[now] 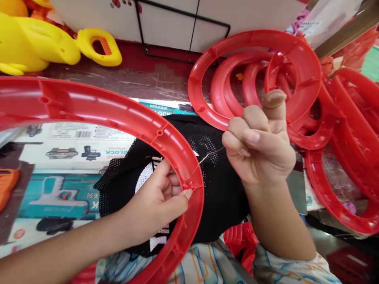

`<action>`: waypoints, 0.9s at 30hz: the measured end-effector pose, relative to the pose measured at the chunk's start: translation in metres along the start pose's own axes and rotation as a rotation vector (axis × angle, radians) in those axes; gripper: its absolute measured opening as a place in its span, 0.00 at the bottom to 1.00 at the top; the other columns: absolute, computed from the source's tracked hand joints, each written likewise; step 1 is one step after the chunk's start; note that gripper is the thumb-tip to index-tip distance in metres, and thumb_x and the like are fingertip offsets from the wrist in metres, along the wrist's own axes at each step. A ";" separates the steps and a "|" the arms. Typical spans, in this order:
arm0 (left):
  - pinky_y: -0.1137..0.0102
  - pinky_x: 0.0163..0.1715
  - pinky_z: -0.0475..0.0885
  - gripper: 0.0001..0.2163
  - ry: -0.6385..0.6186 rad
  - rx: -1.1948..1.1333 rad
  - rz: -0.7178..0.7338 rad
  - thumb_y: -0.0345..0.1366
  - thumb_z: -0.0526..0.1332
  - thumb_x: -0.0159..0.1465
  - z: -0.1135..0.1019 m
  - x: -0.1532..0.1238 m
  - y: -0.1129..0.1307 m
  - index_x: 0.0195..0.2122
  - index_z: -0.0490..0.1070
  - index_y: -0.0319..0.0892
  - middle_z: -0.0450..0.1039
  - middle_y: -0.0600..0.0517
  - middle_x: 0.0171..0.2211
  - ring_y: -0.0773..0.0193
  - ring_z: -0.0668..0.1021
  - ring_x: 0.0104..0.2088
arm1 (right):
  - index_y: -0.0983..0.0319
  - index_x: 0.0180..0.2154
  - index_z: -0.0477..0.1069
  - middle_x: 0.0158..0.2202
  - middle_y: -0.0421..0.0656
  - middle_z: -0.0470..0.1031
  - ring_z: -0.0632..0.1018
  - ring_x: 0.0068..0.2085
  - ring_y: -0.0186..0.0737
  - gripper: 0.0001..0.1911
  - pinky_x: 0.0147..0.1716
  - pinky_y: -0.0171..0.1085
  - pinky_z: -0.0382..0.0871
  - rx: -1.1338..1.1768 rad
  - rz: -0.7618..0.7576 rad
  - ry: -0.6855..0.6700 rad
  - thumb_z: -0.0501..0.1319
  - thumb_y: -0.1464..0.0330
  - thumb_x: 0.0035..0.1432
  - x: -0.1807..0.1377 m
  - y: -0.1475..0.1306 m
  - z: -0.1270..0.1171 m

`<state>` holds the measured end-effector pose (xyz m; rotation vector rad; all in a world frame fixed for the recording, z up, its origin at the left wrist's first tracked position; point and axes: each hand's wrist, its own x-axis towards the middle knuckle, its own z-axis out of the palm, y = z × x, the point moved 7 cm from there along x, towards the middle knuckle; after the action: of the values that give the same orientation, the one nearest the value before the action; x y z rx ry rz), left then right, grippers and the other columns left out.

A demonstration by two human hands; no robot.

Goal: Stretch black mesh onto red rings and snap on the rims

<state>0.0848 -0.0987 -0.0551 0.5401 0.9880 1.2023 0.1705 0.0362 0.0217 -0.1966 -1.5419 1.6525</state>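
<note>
A large red plastic ring (115,112), its ribbed hollow side facing me, fills the left and middle of the view. My left hand (161,201) grips its right part, with the thumb pressed near a small post inside the channel. From that spot a thin thread (211,154), perhaps a fine wire, runs up to my right hand (260,146). Closed round the thread's other end, the right hand is raised beside the ring, its fingers curled and the index finger bent upward. Beneath the ring lies a black mesh cloth (219,189) with white print.
Several red rings (254,37) of different sizes are piled at the right. Yellow plastic duck toys (44,39) sit at the upper left, with an orange piece (8,185) below. Printed cardboard (59,193) covers the table, and a black wire rack (183,15) stands at the back.
</note>
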 end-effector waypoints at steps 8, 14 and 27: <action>0.80 0.34 0.75 0.15 -0.065 -0.092 0.052 0.25 0.66 0.62 -0.002 0.004 0.003 0.46 0.66 0.45 0.73 0.57 0.35 0.74 0.77 0.33 | 0.58 0.38 0.70 0.39 0.41 0.71 0.72 0.40 0.37 0.07 0.41 0.41 0.69 -0.699 -0.103 -0.285 0.65 0.74 0.58 -0.001 -0.020 0.033; 0.81 0.36 0.74 0.16 -0.082 -0.132 0.054 0.23 0.65 0.62 0.000 0.006 0.007 0.46 0.65 0.46 0.72 0.58 0.33 0.73 0.78 0.34 | 0.62 0.38 0.76 0.41 0.42 0.80 0.69 0.42 0.41 0.07 0.47 0.42 0.69 -1.021 -0.264 -0.725 0.60 0.68 0.67 -0.014 -0.011 0.055; 0.79 0.37 0.75 0.20 -0.304 -0.199 0.039 0.19 0.64 0.60 -0.003 0.006 0.010 0.48 0.68 0.48 0.72 0.59 0.33 0.75 0.78 0.33 | 0.61 0.38 0.74 0.36 0.41 0.75 0.71 0.38 0.34 0.07 0.40 0.37 0.68 -0.884 -0.148 -0.750 0.57 0.73 0.68 -0.013 -0.005 0.051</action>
<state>0.0775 -0.0901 -0.0511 0.5661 0.5958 1.1963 0.1491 -0.0106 0.0325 0.1002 -2.7165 0.8399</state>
